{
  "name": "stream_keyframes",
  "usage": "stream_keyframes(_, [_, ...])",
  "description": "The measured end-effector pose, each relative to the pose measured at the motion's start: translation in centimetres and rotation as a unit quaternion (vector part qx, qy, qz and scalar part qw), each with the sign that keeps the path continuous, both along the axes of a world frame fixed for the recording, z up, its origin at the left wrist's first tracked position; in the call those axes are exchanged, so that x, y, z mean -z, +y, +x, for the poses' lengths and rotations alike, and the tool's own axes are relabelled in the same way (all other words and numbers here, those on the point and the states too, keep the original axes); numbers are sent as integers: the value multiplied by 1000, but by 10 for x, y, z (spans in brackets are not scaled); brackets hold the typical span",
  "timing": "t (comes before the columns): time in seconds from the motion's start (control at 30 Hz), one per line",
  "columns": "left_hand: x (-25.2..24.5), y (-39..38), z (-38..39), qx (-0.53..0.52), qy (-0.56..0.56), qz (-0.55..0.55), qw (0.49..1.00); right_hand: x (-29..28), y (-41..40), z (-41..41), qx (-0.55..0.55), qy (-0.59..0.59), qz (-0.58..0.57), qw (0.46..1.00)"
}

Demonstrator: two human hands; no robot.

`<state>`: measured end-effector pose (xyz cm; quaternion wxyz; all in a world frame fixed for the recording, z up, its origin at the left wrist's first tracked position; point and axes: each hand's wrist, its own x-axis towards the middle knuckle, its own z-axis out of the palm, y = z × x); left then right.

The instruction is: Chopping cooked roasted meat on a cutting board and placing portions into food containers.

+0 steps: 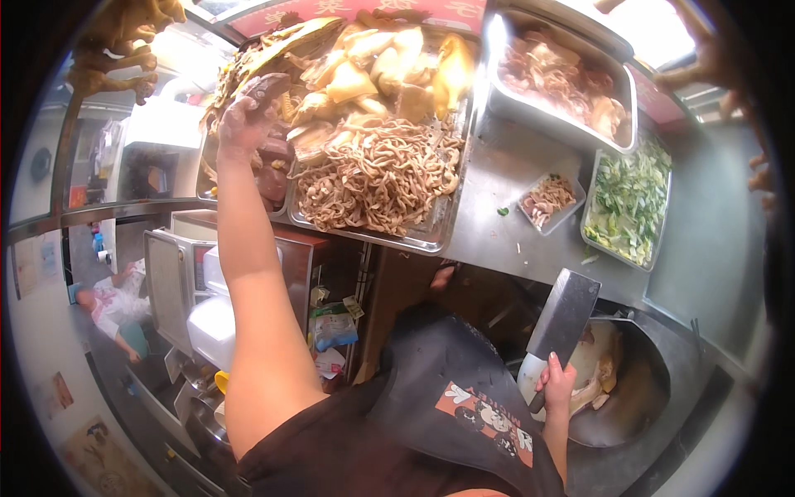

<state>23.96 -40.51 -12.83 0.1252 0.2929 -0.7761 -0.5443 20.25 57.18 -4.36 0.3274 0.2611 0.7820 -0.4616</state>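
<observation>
My left hand (242, 127) reaches to the far left of the food trays, its fingers around a dark piece of meat (270, 88). Beside it is a metal tray (428, 245) piled with pale poultry pieces (354, 81) and brownish strips that look like offal (385, 168). Dark red, smooth pieces of offal (271, 180) lie just below the hand. At the right, my right hand (557, 385) grips a broad-bladed cleaver (564, 314), blade pointing up and away from me. Behind that hand, a round board or basin (652, 379) holds pieces of poultry (599, 385).
A deep steel pan of sliced meat (559, 81), a small tub of chopped meat (549, 202) and a tray of chopped greens (630, 202) stand on the steel counter (497, 168). Poultry hangs at both upper sides. Another person (118, 304) is far left, beyond white containers (211, 326).
</observation>
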Motion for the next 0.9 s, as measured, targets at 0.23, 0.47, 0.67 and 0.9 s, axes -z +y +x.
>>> stream_keyframes(0.23, [-96, 339, -83, 75, 96, 421, 899, 49, 12, 25, 37, 97, -49, 993])
stream_keyframes(0.47, [-26, 650, -129, 363, -173, 310, 862, 68, 9, 94, 179, 105, 81, 975])
stream_keyframes(0.67, [82, 792, -114, 439, 6, -113, 891, 91, 0, 91, 192, 32, 152, 969])
stream_keyframes(0.9, [140, 776, -107, 458, -73, -58, 884, 94, -37, 40, 40, 149, 223, 963])
